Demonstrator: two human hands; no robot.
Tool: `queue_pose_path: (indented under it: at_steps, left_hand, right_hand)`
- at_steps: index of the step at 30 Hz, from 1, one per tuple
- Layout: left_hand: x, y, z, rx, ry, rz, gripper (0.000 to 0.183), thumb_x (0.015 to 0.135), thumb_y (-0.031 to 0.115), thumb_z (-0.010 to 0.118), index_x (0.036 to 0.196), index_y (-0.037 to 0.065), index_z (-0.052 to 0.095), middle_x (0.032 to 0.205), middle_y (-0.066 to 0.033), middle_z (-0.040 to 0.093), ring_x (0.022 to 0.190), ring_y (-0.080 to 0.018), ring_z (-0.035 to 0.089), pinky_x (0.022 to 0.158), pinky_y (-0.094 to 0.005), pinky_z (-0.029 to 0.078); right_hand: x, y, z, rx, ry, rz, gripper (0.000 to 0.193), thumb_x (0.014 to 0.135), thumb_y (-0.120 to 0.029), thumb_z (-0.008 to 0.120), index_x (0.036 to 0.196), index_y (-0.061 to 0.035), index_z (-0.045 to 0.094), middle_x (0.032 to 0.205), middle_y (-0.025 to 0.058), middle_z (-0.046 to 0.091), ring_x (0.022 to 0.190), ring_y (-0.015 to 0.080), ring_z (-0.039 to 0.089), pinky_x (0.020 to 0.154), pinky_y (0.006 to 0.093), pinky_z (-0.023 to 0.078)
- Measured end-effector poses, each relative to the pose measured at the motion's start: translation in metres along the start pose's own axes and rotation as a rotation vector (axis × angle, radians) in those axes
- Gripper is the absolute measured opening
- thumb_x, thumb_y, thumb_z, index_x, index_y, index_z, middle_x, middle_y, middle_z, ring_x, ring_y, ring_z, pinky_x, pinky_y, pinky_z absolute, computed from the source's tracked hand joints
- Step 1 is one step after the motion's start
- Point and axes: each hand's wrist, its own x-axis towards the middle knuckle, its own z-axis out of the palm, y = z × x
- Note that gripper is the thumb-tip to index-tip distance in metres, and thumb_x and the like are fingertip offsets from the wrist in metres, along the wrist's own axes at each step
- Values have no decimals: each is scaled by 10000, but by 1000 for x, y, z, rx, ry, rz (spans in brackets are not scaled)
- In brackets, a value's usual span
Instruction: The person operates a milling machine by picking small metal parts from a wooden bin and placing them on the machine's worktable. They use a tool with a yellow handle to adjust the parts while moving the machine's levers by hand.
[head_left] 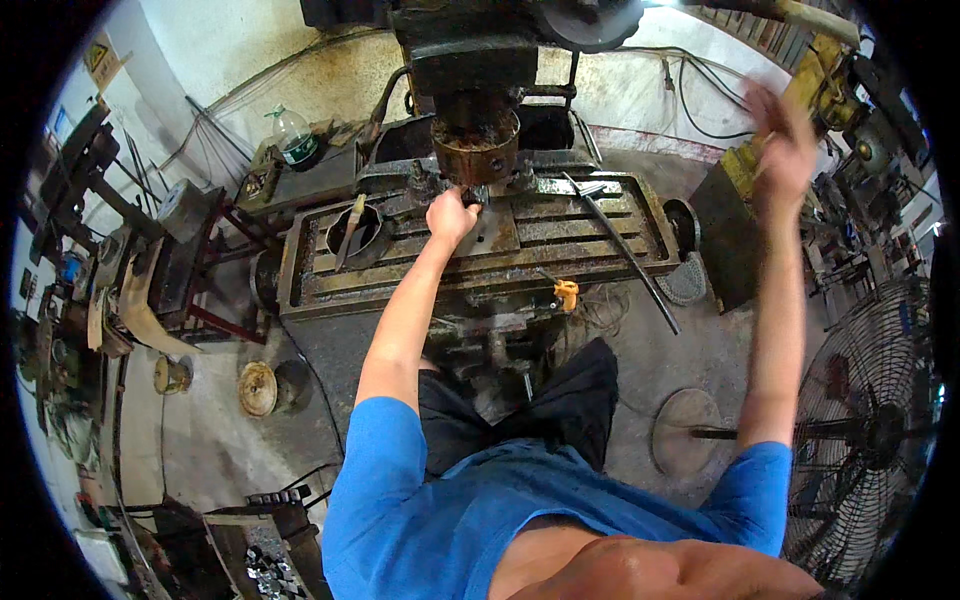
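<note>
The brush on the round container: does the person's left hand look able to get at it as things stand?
Probably yes. The brush lies to the left of the left hand, and nothing visible seems to block the way. However, the hand appears busy near the rusty cylinder.

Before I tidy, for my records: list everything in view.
machine head: one, black, top
cylinder: one, rusty, below head
slotted table: one, brown, centre
bowl: one, black, table's left
brush: one, tan, across bowl
rod: one, grey, table's right
trigger gun: one, orange, table front
bottle: one, clear, left bench
pedestal fan: one, black, right
round containers: two, rusty, left floor
rim clutter: uncountable, mixed, both sides
shirt: one, blue, bottom
left grip: one, bare, below cylinder
right grip: one, blurred, upper right
</note>
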Motion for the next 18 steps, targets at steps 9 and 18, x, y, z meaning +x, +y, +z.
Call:
queue_pose_path:
  at_steps: [9,18]
  left_hand:
    - [7,0,0,-45,-26,-55,350,624,299,708,861,47,657,835,-166,639,811,-311,614,727,-404,486]
    - [8,-2,10,20,-3,-61,366,623,342,742,670,-1,623,735,-176,628,741,-323,617,661,-402,491]
  right_hand:
    - [73,-60,-17,467,68,2,502,771,-349,496,1045,70,527,1117,246,519,1080,393,485,980,448,333]
    - [-25,-45,-4,347,157,-90,377,712,-300,505,872,38,548,948,195,569,1016,359,521,982,598,276]
